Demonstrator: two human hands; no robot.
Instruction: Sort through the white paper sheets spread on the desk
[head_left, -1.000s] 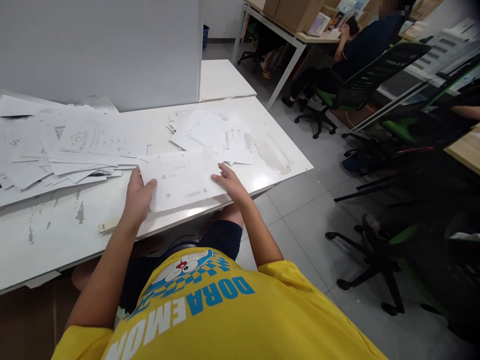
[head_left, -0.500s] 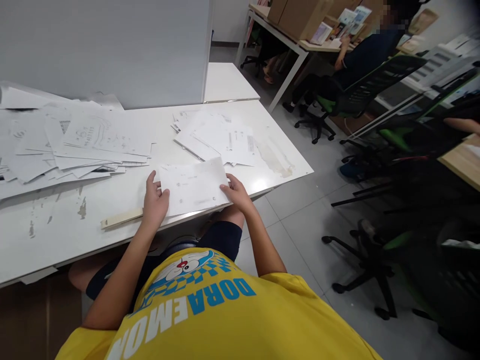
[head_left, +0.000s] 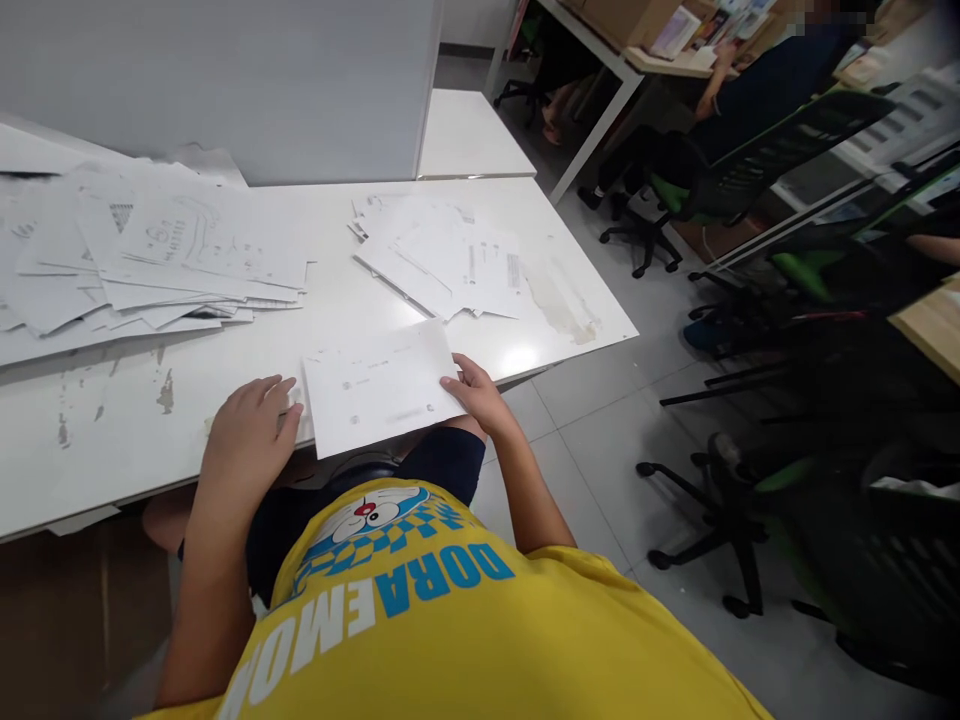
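My right hand (head_left: pixel 480 392) pinches the right edge of a white paper sheet (head_left: pixel 386 385) between thumb and fingers. Faint print marks the sheet, whose near edge sticks out past the table edge. Left of the sheet, my left hand (head_left: pixel 251 430) is curled over a long, narrow cream-coloured object (head_left: pixel 211 424) lying on the table. The hand hides most of this object, and its kind is not clear. No contact shows between my left hand and the sheet.
A large spread pile of printed papers (head_left: pixel 172 250) covers the table's left part. A smaller stack of papers (head_left: pixel 450 255) lies beyond the sheet. A grey partition (head_left: pixel 210 90) stands behind. To the right are office chairs (head_left: pixel 750 190) and a seated person (head_left: pixel 780 90).
My left hand has let go of the sheet's left edge and moved left over the cream-coloured object. My right hand still holds the sheet, which has tilted slightly.
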